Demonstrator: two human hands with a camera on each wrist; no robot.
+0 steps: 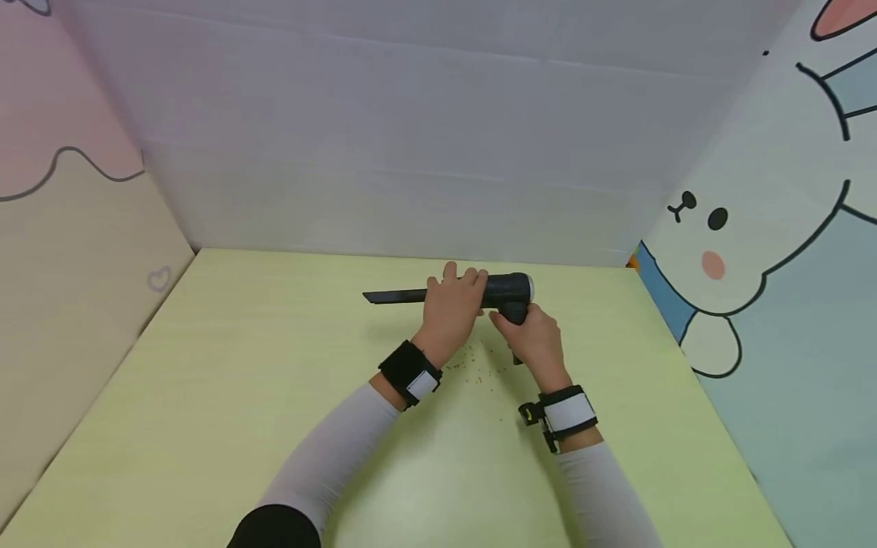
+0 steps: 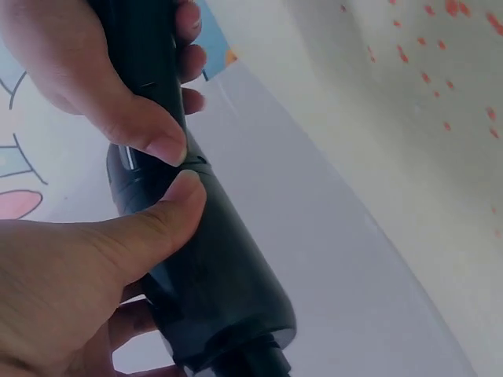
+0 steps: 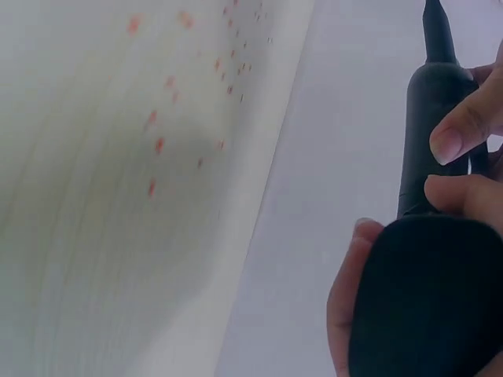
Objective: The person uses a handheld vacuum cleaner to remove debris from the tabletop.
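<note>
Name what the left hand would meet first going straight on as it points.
Holding the black handheld device, the left hand would probably meet the pale back wall first; depth is unclear.

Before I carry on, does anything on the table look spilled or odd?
Yes: small reddish bits lie scattered on the table, on the near side of the black handheld device. Their loose, uneven spread suggests a spill.

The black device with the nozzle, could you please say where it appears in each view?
Head: black device near the centre, nozzle pointing left.
Left wrist: device left of centre, slanting top to bottom.
Right wrist: device along the right side, top to bottom.
Shared landmark: reddish specks, respectively below it, upper right, upper left.
</note>
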